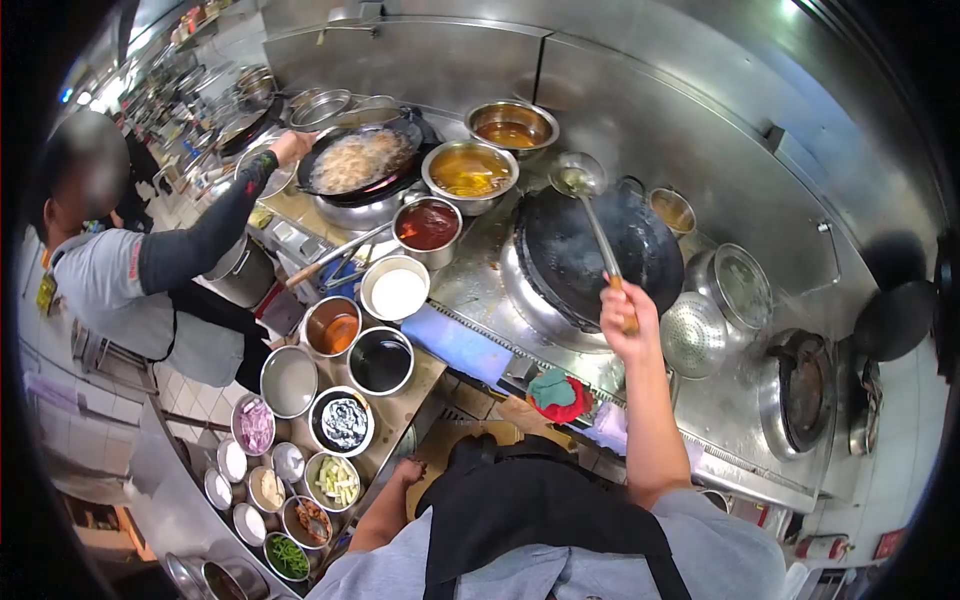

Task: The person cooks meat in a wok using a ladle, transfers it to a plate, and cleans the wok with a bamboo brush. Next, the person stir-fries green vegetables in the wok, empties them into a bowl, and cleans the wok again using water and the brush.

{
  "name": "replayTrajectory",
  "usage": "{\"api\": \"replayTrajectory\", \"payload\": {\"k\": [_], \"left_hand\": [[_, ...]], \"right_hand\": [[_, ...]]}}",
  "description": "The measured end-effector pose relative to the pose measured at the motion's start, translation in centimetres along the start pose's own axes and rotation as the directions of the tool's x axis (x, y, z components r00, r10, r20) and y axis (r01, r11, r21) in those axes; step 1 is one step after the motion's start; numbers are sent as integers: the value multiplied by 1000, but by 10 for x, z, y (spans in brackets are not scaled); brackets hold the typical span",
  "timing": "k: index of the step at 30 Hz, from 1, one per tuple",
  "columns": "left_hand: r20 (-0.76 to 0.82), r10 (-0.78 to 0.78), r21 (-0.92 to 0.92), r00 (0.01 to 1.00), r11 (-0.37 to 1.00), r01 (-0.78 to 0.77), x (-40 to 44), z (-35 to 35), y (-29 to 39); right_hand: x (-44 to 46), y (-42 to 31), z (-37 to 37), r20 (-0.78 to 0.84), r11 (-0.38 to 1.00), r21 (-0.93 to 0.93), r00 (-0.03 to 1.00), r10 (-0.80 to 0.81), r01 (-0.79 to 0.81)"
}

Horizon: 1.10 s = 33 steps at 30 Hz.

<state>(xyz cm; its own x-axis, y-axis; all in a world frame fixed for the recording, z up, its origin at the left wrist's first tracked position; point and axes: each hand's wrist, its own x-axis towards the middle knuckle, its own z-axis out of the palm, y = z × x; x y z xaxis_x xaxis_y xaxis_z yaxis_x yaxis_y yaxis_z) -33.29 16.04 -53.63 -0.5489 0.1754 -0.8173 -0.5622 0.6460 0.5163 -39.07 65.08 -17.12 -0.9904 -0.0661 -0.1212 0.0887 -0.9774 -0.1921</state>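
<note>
My right hand [630,318] is wrapped round the wooden handle of a long metal ladle [579,176]. The ladle's bowl is over the back rim of a large black wok [595,255], near a bowl of yellow oil [468,172]. Thin smoke or steam hangs over the wok, and no food shows in it. Low beside my body, my left hand [408,470] is near the counter with the ingredient pots; its fingers are too small and partly hidden to make out.
At the left a co-worker [190,275] reaches toward a wok of frothing food [360,160]. Pots of sauce [427,226] and white powder [397,290] stand between us. A perforated strainer [694,335] and a red-green cloth [558,396] lie near the wok.
</note>
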Motion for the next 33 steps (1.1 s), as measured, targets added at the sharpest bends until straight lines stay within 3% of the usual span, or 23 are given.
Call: {"api": "replayTrajectory", "payload": {"k": [2,4,8,9,10,11,12,13,14,15,16,17,18,21,22,24,25,27,28,29,31,33], "left_hand": [[-26,81,70,996,994,-79,-7,-2,15],[-45,95,67,994,993,-92,-5,-3,31],[-107,160,102,981,984,-149,2,7,43],[-105,204,154,973,970,-187,3,12,45],[-121,213,147,970,970,-195,1,20,48],[-131,212,140,968,971,-193,-2,28,50],[-135,180,16,974,984,-180,-11,37,55],[-136,146,-109,980,981,-161,-23,47,57],[-171,194,-110,966,971,-215,-35,59,60],[-187,177,-132,966,970,-203,-40,68,61],[-165,171,-124,971,973,-193,-48,78,56],[-146,153,-126,977,977,-172,-59,90,46],[-152,176,-32,973,983,-183,-74,98,44],[-248,243,151,938,966,-211,-86,128,-12],[-274,192,129,942,978,-162,-109,133,-19],[-327,108,61,939,994,-93,-141,141,-45],[-309,32,-42,950,998,-47,-143,146,-73],[-307,-53,-185,950,983,-5,-161,154,-110],[-368,-147,-136,918,985,103,-177,154,-119],[-429,-232,-92,873,973,213,-191,154,-127],[-425,-296,-218,855,951,221,-198,158,-157],[-415,-358,-346,837,912,219,-201,163,-182]], "right_hand": [[-49,9,-11,-160,972,-198,975,-157,124],[-86,18,-3,-408,698,-715,825,-390,-23],[-135,-19,-39,-394,776,-630,850,-349,27],[-138,-21,-60,-393,912,-377,862,-319,165],[-142,-21,-64,-380,957,-83,879,-288,278],[-145,-18,-67,-375,960,-83,884,-279,268],[-146,-2,-54,-446,745,-663,762,-470,71],[-151,7,-43,-352,248,-936,661,-663,-249],[-161,0,-36,-373,133,-914,667,-645,-382],[-166,-11,-50,-372,119,-914,687,-625,-387],[-172,-20,-74,-126,-166,-934,725,-677,-317],[-175,-22,-87,127,-440,-868,757,-641,-227],[-174,-12,-39,-72,-441,-786,773,-631,-433],[-159,-27,-81,22,-652,-651,848,-529,-390],[-155,-23,-79,15,-685,-647,893,-451,-335],[-148,-16,-66,-134,-618,-638,856,-499,-460],[-144,-18,-69,-128,-650,-632,885,-449,-421],[-128,-25,-79,2,-812,-487,930,-368,-321],[-116,-20,-79,156,-826,-515,922,-353,-229],[-101,-16,-77,300,-895,-420,909,-290,-147],[-70,23,-39,401,-850,-491,916,-26,191],[-34,77,-19,75,-650,-752,994,83,111]]}}
